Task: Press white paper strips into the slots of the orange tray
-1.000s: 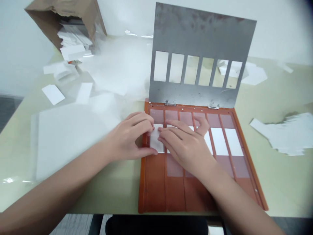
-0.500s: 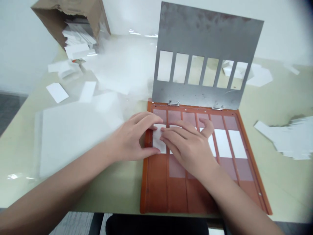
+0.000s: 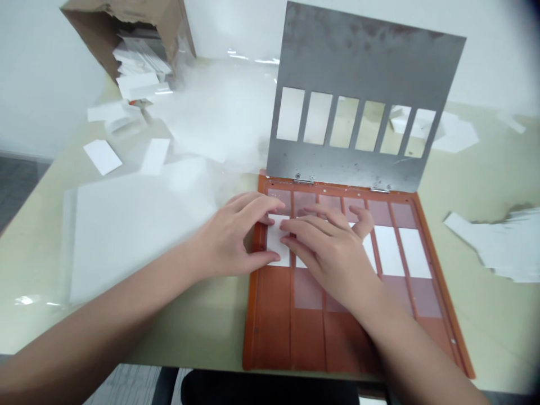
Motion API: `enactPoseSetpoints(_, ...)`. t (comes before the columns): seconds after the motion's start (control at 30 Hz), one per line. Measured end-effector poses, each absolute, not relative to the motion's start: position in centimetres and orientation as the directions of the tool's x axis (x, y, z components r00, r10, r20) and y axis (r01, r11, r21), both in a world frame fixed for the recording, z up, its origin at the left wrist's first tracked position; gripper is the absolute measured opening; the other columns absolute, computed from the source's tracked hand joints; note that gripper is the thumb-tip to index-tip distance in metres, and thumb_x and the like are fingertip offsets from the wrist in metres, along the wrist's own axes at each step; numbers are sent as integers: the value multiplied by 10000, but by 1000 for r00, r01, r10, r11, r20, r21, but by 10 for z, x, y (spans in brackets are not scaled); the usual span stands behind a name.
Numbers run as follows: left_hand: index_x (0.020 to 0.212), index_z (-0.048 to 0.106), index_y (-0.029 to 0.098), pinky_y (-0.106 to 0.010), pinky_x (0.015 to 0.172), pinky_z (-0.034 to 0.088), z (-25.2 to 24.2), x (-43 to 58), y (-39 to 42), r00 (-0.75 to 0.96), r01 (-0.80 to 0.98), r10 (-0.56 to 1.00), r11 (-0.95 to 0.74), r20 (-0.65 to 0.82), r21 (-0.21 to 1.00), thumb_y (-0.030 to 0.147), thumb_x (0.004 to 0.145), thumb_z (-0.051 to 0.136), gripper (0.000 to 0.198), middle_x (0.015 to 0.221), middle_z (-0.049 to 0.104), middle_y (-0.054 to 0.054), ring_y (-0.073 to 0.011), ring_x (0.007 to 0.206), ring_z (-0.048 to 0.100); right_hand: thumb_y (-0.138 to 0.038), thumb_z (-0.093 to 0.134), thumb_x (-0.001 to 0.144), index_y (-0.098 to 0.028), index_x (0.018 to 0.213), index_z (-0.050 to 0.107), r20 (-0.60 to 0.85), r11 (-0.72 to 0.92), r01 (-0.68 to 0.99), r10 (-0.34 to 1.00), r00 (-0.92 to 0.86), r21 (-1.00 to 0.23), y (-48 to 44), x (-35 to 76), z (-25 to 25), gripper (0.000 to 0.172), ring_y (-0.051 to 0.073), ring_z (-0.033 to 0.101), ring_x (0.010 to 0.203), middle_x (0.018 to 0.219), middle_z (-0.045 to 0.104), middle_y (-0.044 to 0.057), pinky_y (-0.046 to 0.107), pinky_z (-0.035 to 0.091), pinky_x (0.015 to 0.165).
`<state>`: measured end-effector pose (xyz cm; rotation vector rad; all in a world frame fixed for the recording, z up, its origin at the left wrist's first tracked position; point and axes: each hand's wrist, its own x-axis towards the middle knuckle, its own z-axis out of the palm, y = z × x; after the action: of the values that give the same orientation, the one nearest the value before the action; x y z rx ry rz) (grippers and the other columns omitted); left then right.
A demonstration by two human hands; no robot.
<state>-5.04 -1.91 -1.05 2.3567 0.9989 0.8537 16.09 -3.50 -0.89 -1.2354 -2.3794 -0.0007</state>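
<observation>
An orange slotted tray lies before me, a white card in its leftmost slot. My left hand spans that card from the left, thumb at its lower edge and fingers at its upper edge. From the right, my right hand reaches over the tray, thumb and fingertips together on the card's right side. More white cards lie in the other slots, some covered by my right hand. Translucent pinkish pieces show above and below the cards. A grey metal lid with cut-out windows stands raised on hinges.
A cardboard box on its side, with white cards spilling out, stands at the back left. Clear film and white sheets cover the left of the table. Loose white cards are heaped at the right. Another card lies at the left.
The whole view has shifted slightly, so everything sits a little further right. Both hands stay at the leftmost card, with hardly any movement of the fingers.
</observation>
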Motion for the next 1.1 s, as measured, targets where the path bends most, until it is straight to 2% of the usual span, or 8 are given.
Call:
enactPoseSetpoints(0.13, 1216, 464, 196, -359, 929, 524, -11, -50, -19, 546, 474, 747, -648, 378, 596, 241, 765, 772, 548, 1057, 663, -28, -186, 966, 675, -269, 568, 983, -263, 947, 672, 391, 594, 778, 778, -492, -205, -35, 162, -10, 110, 229, 644, 1046, 894, 773, -37, 433, 146, 994)
enactPoseSetpoints(0.43, 1184, 490, 193, -443, 1038, 486, -12, -51, -19, 561, 480, 728, -673, 394, 562, 282, 807, 717, 450, 1028, 680, -37, -190, 936, 676, -275, 556, 987, -277, 944, 686, 363, 580, 787, 794, -487, -210, -35, 162, -9, 137, 212, 641, 1046, 898, 774, -38, 427, 162, 981)
enactPoseSetpoints(0.57, 1104, 552, 165, -408, 1081, 468, -6, -47, -25, 612, 506, 624, -781, 486, 365, 214, 878, 602, 237, 1060, 689, -80, -187, 1021, 653, -261, 531, 995, -266, 918, 675, 338, 570, 791, 806, -486, -221, -35, 162, -9, 163, 211, 635, 1030, 888, 771, -31, 429, 154, 982)
enactPoseSetpoints(0.67, 977, 619, 166, -350, 1052, 493, -2, -37, -36, 652, 515, 517, -839, 554, 176, 101, 905, 521, 138, 947, 716, -44, -148, 892, 674, -192, 486, 997, -267, 941, 679, 341, 572, 782, 807, -482, -249, -34, 162, -9, 214, 206, 635, 1007, 882, 770, -32, 436, 140, 990)
enactPoseSetpoints(0.77, 804, 657, 153, -330, 931, 561, -1, -27, -52, 696, 547, 481, -836, 532, 40, 99, 888, 587, 122, 758, 693, -19, -162, 772, 683, -174, 514, 979, -270, 937, 688, 352, 582, 769, 800, -486, -263, -34, 162, -10, 203, 209, 634, 1014, 869, 769, -40, 441, 134, 994)
enactPoseSetpoints(0.87, 814, 699, 113, -358, 861, 593, -1, -19, -69, 678, 631, 550, -776, 488, -3, 231, 932, 583, 203, 750, 708, -70, -204, 766, 704, -214, 553, 974, -274, 908, 691, 360, 580, 772, 801, -479, -261, -34, 161, -10, 164, 206, 639, 996, 837, 764, -44, 439, 144, 993)
enactPoseSetpoints(0.97, 949, 725, 47, -373, 866, 593, -1, -14, -85, 624, 711, 625, -703, 470, -8, 347, 979, 509, 371, 908, 756, -153, -246, 858, 729, -259, 544, 989, -272, 875, 685, 383, 578, 770, 798, -465, -270, -33, 160, -11, 182, 201, 644, 960, 819, 760, -47, 445, 138, 1007)
enactPoseSetpoints(1.1, 1050, 724, 28, -388, 923, 566, -5, -11, -96, 586, 763, 677, -646, 444, -23, 485, 991, 458, 532, 1063, 754, -184, -278, 986, 722, -270, 527, 998, -279, 876, 692, 379, 580, 764, 799, -467, -282, -33, 160, -10, 205, 196, 643, 947, 820, 759, -50, 446, 133, 1021)
